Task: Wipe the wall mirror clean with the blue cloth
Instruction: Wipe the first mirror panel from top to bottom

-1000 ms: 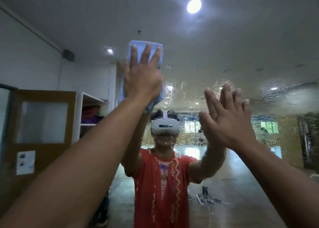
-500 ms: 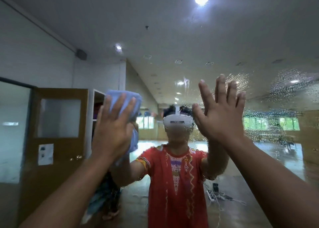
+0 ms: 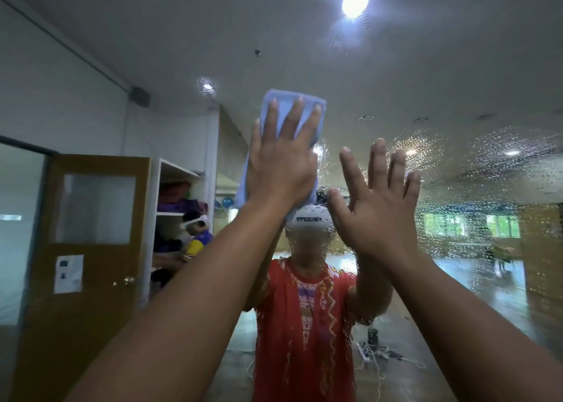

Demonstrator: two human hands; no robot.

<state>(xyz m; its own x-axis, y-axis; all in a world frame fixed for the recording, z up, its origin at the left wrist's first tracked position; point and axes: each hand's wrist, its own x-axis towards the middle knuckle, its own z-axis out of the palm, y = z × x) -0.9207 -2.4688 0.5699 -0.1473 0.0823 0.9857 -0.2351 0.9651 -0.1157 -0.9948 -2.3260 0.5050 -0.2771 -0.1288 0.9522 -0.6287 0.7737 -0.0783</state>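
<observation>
The mirror (image 3: 457, 66) fills the whole view in front of you, and the blue cloth (image 3: 286, 103) lies flat against its glass under your left hand (image 3: 281, 170). Your left fingers (image 3: 294, 118) are straight and slightly spread. They press the cloth to the glass rather than curling round it. The cloth's top edge shows just above those fingertips, and its lower part hangs down past your palm toward the wrist.

Your right hand (image 3: 377, 212) is raised just to the right of the left one, palm toward the glass. Your right fingers (image 3: 376, 164) are straight and fanned wide, holding nothing; you cannot tell from here whether they touch the glass.

To the right of your right fingers, beads of water (image 3: 487, 151) cover the glass. To the left of your left fingers the mirror gives a sharp reflection of a brown door (image 3: 88, 279) and a white shelf (image 3: 176, 170). Below both sets of fingers stands your own reflection in a red shirt (image 3: 304, 325) and a white headset (image 3: 309, 222), speckled with drops. High above your right fingers a ceiling light (image 3: 355, 2) glares in the glass.
</observation>
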